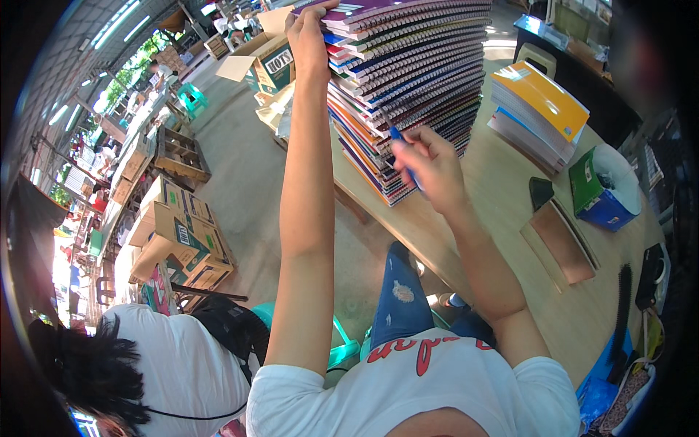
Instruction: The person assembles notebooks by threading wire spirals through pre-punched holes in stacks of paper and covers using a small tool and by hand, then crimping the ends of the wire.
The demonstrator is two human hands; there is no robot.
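A tall stack of spiral-bound notebooks (pixel 422 80) stands on the near left part of the table, its coil spines facing me on the right side. At the stack's upper left, my left hand (pixel 309 33) has its fingers over the edge of the purple-covered top notebook (pixel 386 9); its thumb is hidden. My right hand (pixel 435 169) is closed round a blue-handled tool (pixel 396 134) with a slim dark tip. That tip points up at the coils, about midway up the stack. Whether it touches them I cannot tell.
On the table (pixel 502 211), right of the stack, lie yellow-covered books (pixel 542 102), a green-and-blue container (pixel 601 193) and a brown box-like piece (pixel 561 244). Cartons (pixel 182 233) stand on the floor at left. A person in a white shirt (pixel 175 364) is close at lower left.
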